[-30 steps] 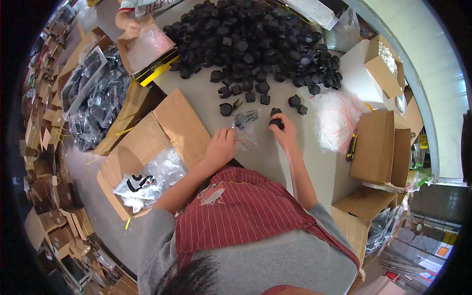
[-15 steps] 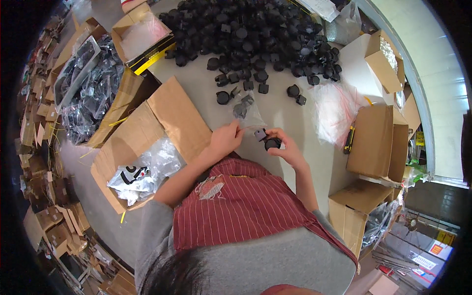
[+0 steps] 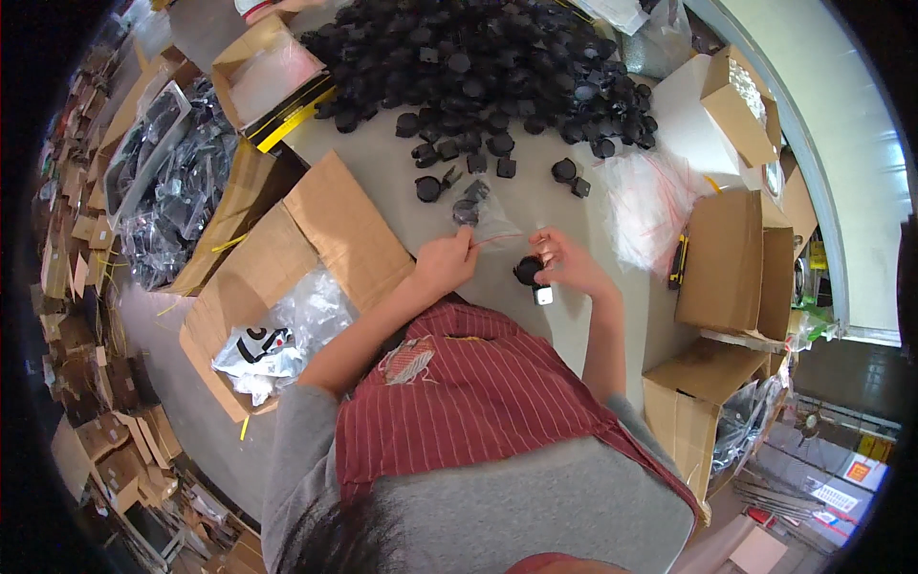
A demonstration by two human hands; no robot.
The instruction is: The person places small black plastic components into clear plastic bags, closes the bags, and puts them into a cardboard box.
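Observation:
My left hand (image 3: 446, 263) is closed on the edge of a small clear zip bag (image 3: 495, 226) with a red line along its mouth. Inside that bag, toward its far end, is a dark part (image 3: 466, 211). To the right, my right hand (image 3: 574, 266) pinches a black plastic part (image 3: 527, 271) with a round disc; a pale, shiny block face shows at its lower end. The held part hangs just right of the bag's mouth, outside it. Beyond the bag lie loose black parts (image 3: 428, 187), and another pair (image 3: 564, 171) sits to its right.
A large heap of black parts (image 3: 459, 63) covers the far table (image 3: 402, 218). Clear bags with red lines (image 3: 643, 206) lie at right beside open cartons (image 3: 719, 263). An open carton (image 3: 349, 206) at left holds plastic bags; a box of bagged parts (image 3: 177, 191) stands beyond.
The black part in my right hand has turned, its block now pointing toward me. My right hand has shifted slightly up and right. My left hand stays on the bag.

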